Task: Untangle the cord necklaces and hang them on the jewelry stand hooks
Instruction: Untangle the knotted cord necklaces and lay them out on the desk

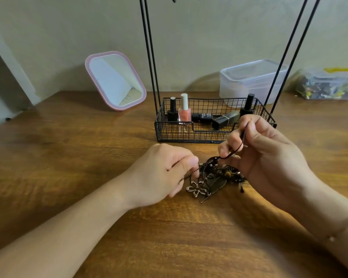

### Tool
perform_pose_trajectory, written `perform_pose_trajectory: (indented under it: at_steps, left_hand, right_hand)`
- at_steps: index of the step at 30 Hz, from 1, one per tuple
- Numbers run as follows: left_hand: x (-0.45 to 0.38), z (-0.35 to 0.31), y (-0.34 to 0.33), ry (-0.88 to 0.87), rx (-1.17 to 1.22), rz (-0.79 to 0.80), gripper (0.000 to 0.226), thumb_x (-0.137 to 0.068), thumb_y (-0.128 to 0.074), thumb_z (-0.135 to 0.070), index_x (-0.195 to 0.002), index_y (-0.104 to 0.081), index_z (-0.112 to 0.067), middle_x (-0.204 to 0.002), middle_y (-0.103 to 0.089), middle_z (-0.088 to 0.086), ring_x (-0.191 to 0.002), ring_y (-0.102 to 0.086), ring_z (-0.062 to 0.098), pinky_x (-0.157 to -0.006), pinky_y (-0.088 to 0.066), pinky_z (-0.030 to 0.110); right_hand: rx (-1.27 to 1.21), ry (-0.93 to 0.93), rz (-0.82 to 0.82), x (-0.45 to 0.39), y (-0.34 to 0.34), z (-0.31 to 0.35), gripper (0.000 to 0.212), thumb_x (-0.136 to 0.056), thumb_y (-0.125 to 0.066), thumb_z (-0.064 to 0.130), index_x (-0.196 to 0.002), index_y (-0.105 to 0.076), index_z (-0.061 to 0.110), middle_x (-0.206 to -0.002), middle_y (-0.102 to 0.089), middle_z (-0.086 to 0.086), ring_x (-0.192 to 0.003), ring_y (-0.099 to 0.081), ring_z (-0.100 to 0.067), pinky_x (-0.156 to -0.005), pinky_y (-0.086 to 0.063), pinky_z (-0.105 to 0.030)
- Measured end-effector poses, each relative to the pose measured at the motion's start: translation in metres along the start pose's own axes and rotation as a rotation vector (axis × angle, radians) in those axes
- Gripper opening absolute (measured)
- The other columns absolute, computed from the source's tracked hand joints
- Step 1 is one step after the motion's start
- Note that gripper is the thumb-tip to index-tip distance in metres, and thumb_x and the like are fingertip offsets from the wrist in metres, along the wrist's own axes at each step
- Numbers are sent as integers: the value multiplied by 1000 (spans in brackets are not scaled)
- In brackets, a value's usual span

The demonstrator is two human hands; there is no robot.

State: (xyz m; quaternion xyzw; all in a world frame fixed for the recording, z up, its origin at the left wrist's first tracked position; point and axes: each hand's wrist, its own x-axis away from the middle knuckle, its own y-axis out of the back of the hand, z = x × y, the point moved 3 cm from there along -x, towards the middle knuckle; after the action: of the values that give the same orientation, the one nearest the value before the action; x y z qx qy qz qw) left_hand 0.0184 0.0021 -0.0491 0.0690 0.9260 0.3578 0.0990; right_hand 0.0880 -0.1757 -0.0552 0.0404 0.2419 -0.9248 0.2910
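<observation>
Dark brown cord ran through the right hand (265, 155), whose grip was closed on one strand, pinched between thumb and curled fingers and drawn up from the tangle. The left hand (165, 173) pinched another thin cord at the tangle's left edge, fingers curled round it. Between the two hands lay the cord necklaces (215, 175), a knotted heap on the wooden counter (88, 149), dark cords threaded with small brown and metal beads. A silvery open-work flower pendant (195, 189) lay at the near side of the heap, with a bronze leaf-shaped pendant (215, 185) just beside it.

Behind the hands stood the jewelry stand (211, 135), a black wire basket with thin black rods rising out of the top of the view; its hooks barely showed at the upper edge. In the basket stood a peach nail polish bottle (183, 111) with a white cap, upright black bottles, and a black bottle lying on its side whose pale label was too small to read. A pink-framed mirror (115, 81) leaned against the wall to the left, and a clear lidded box (249, 79) sat behind the stand.
</observation>
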Motion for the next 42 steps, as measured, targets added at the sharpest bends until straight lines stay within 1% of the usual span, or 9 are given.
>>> perform_pose_trajectory:
  at_steps: [7,11,19,24,29,34,37,40,42]
  left_hand:
    - [4,-9,1,172,-71,17,23,-94,-65,-28,-116,-65,-34,-56,-70,-8,-63,-71,10,-70,-38,-5]
    - [6,-14,4,203,-97,-38,33,-77,-77,-46,-107,-67,-38,-59,-70,-15,-57,-65,-5,-64,-41,7]
    - [6,-14,-1,20,-172,-206,52,-61,-65,-75,-91,-64,-32,-59,-68,-12,-55,-64,4,-62,-58,35]
    - [5,-11,-6,-163,-127,-316,23,-82,-74,-46,-91,-77,-25,-66,-68,-11,-60,-63,10,-51,-48,21]
    - [5,-10,0,-178,-95,-329,10,-90,-71,-25,-89,-80,-22,-67,-70,-13,-59,-64,11,-49,-47,18]
    - [-1,-4,6,-70,356,-266,12,-95,-63,-11,-89,-73,-8,-80,-72,2,-74,-67,14,-63,-49,18]
    - [0,-9,6,-83,621,-207,15,-95,-59,-16,-91,-66,-4,-72,-68,7,-72,-66,20,-70,-53,26]
    - [1,-15,5,-59,750,-193,17,-86,-61,-20,-91,-65,-4,-61,-59,3,-51,-53,14,-54,-45,21]
    - [1,-12,11,-35,644,-235,13,-83,-67,-18,-90,-68,-7,-61,-60,0,-48,-46,11,-48,-38,20]
  right_hand:
    - [-62,51,102,0,-4,-2,20,-103,-33,18,-91,-50,15,-74,-59,-7,-76,-61,-26,-70,-55,-39]
    - [-47,56,140,1,-6,-3,21,-102,-33,18,-93,-51,15,-76,-61,-8,-78,-63,-26,-73,-55,-39]
    - [-65,19,137,2,-7,-2,21,-101,-32,19,-91,-50,14,-74,-61,-8,-72,-63,-27,-71,-55,-38]
    - [-85,1,186,2,-8,-4,23,-102,-32,19,-93,-52,14,-77,-63,-11,-76,-65,-29,-74,-56,-43]
    - [-46,2,160,1,-6,-3,22,-102,-34,17,-92,-53,14,-82,-64,-10,-83,-64,-28,-78,-56,-43]
    - [-49,-63,78,0,-2,-3,22,-101,-37,20,-91,-57,14,-87,-64,-13,-78,-63,-26,-72,-57,-41]
    - [-49,-187,185,1,-7,-4,35,-97,-43,44,-106,-54,12,-93,-64,-16,-65,-59,-26,-53,-49,-33]
    - [257,-206,377,6,-15,-4,67,-83,-62,62,-116,-55,5,-76,-57,-11,-48,-42,-15,-44,-28,-23]
    - [456,-119,393,10,-17,3,54,-78,-74,53,-103,-65,5,-61,-49,1,-47,-35,-10,-44,-27,-20]
